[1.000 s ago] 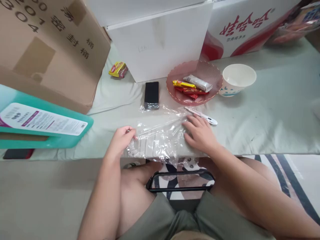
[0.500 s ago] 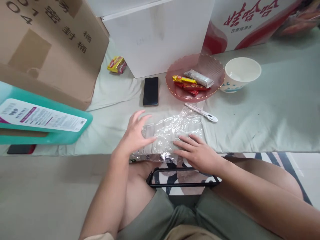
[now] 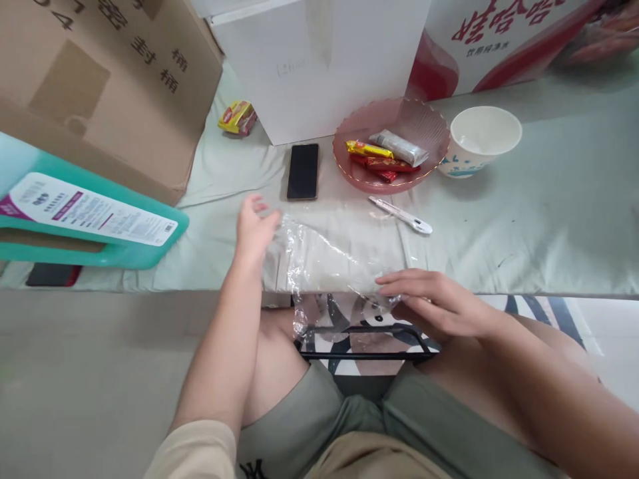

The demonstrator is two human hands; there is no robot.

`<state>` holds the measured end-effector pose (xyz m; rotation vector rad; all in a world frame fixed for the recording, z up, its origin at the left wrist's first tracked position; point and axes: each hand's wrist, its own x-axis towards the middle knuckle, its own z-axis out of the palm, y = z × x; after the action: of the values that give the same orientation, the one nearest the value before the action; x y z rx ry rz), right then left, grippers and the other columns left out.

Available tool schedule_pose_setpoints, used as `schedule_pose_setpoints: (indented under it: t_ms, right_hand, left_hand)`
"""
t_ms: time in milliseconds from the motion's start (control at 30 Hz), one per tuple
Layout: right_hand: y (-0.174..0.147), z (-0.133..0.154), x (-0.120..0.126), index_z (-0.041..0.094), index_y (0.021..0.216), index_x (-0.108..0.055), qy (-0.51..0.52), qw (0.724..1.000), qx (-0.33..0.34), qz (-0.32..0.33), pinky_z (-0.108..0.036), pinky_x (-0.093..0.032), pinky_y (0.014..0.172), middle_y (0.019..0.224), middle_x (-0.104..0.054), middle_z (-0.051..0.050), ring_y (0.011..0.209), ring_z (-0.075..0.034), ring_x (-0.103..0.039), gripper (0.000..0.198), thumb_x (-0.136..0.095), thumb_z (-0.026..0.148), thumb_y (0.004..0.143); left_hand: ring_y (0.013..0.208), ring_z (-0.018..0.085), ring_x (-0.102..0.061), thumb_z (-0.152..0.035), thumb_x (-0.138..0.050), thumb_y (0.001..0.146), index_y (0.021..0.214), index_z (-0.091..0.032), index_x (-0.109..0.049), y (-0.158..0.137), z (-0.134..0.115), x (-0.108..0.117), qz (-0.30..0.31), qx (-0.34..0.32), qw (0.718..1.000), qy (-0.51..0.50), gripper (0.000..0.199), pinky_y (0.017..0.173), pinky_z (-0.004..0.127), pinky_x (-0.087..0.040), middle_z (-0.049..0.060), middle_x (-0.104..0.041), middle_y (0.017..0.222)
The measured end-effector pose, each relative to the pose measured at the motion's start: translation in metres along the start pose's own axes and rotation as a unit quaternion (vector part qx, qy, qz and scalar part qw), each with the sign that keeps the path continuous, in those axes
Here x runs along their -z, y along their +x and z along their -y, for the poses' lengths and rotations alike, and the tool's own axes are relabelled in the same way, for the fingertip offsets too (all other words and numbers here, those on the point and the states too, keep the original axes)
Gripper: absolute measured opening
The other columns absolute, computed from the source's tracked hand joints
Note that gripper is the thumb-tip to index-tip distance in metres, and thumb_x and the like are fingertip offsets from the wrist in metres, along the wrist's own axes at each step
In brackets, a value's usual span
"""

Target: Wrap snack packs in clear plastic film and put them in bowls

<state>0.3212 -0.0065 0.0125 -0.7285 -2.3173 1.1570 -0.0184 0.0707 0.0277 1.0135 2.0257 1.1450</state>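
Head view: clear plastic film (image 3: 329,266) was bunched on the table (image 3: 549,246) a half-second ago; now drawn wider between the two hands, lower part slung past the table edge above the lap.

Left hand (image 3: 255,229) has shifted up towards the phone (image 3: 303,171) — fingers half curled, thumb by the film's upper corner; blurred, cannot tell whether it pinches. Right hand (image 3: 442,305) has come nearer the body, fingers long and close together at the film's right end; thumb hidden, grip uncertain.

My reading — handling has gone from pressing down to spreading out. White cutter (image 3: 402,215) unmoved beyond, neither hand on it.
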Motion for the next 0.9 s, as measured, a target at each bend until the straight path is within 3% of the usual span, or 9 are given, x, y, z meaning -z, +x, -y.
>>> schedule_pose_setpoints:
  t_ms: [67,100,167,200,300,467,600,767,900]
  right_hand:
    - [-0.001,-0.001,0.004,0.023,0.123,-0.072,0.019,0.999,-0.022,-0.043,-0.036,-0.059,0.099,0.125,-0.076,-0.008,0.117,-0.021,-0.072,0.037,-0.043,0.019,0.100]
    - [0.000,-0.002,0.004,0.024,0.123,-0.072,0.027,0.997,-0.039,-0.062,-0.037,-0.059,0.100,0.124,-0.076,-0.008,0.117,-0.021,-0.072,0.037,-0.043,0.020,0.100]
    - [0.000,-0.003,0.003,0.025,0.121,-0.073,0.045,0.991,-0.081,-0.095,-0.040,-0.057,0.104,0.125,-0.076,-0.006,0.119,-0.022,-0.071,0.037,-0.043,0.023,0.100]
    - [0.001,-0.003,0.003,0.026,0.120,-0.074,0.057,0.987,-0.100,-0.110,-0.042,-0.056,0.106,0.128,-0.075,-0.005,0.122,-0.023,-0.069,0.037,-0.044,0.024,0.099]
    - [0.003,-0.005,0.000,0.030,0.117,-0.076,0.111,0.973,-0.134,-0.151,-0.048,-0.048,0.115,0.138,-0.070,-0.003,0.134,-0.026,-0.061,0.034,-0.047,0.028,0.098]
    - [0.007,-0.009,0.002,0.032,0.113,-0.077,0.167,0.959,-0.151,-0.174,-0.053,-0.037,0.123,0.143,-0.066,0.000,0.142,-0.026,-0.054,0.033,-0.049,0.029,0.097]
    - [0.006,-0.010,0.008,0.033,0.124,-0.072,0.122,0.961,-0.170,-0.180,-0.053,-0.041,0.120,0.142,-0.067,-0.001,0.137,-0.026,-0.058,0.035,-0.047,0.036,0.100]
    - [0.008,-0.012,-0.003,0.024,0.134,-0.065,0.056,0.983,-0.115,-0.133,-0.052,-0.052,0.107,0.138,-0.068,-0.011,0.125,-0.033,-0.065,0.057,-0.072,0.050,0.084]
    - [0.022,-0.008,-0.016,0.024,0.100,-0.076,0.075,0.955,-0.180,-0.225,-0.049,-0.058,0.097,0.106,-0.080,-0.007,0.105,-0.029,-0.074,0.029,-0.060,0.047,0.094]
  left_hand:
    - [0.083,0.013,-0.064,-0.021,-0.069,0.078,0.103,-0.021,-0.060,-0.027,-0.004,0.017,-0.066,-0.130,0.989,0.019,0.026,0.071,0.025,-0.051,0.003,-0.068,0.103]
    - [0.086,0.016,-0.064,-0.028,-0.064,0.085,0.098,-0.020,-0.062,-0.045,-0.006,0.023,-0.039,-0.186,0.982,0.019,0.016,0.076,0.028,-0.053,0.003,-0.069,0.097]
    - [0.088,0.021,-0.067,-0.039,-0.062,0.087,0.094,-0.021,-0.066,-0.087,-0.009,0.027,0.147,-0.299,0.942,0.029,0.020,0.079,0.034,-0.056,0.005,-0.072,0.091]
    - [0.100,0.026,-0.069,-0.043,-0.071,0.079,0.107,-0.022,-0.069,-0.107,-0.010,0.023,0.277,-0.328,0.899,0.089,0.035,0.088,0.039,-0.058,0.008,-0.075,0.107]
    - [0.128,0.034,-0.061,-0.035,-0.077,0.073,0.131,-0.023,-0.064,-0.148,-0.007,0.003,0.339,-0.358,0.839,0.231,0.061,0.107,0.047,-0.053,0.012,-0.066,0.139]
    - [0.096,0.024,-0.074,-0.013,-0.050,0.084,0.096,-0.022,-0.075,-0.139,0.002,-0.011,0.242,-0.297,0.878,0.289,0.030,0.081,0.036,-0.058,0.007,-0.074,0.127]
    - [0.077,0.019,-0.071,-0.020,-0.054,0.083,0.077,-0.022,-0.073,-0.106,0.004,0.009,0.210,-0.210,0.937,0.184,0.020,0.072,0.030,-0.056,0.003,-0.078,0.085]
    - [0.059,0.014,-0.065,-0.025,-0.059,0.078,0.079,-0.018,-0.071,-0.081,0.004,0.024,0.207,-0.086,0.974,0.034,0.014,0.048,0.022,-0.046,0.004,-0.074,0.076]
    - [0.048,0.011,-0.058,-0.027,-0.066,0.076,0.088,-0.017,-0.072,-0.067,0.006,0.031,0.239,-0.058,0.968,0.040,0.016,0.045,0.022,-0.043,0.003,-0.072,0.071]
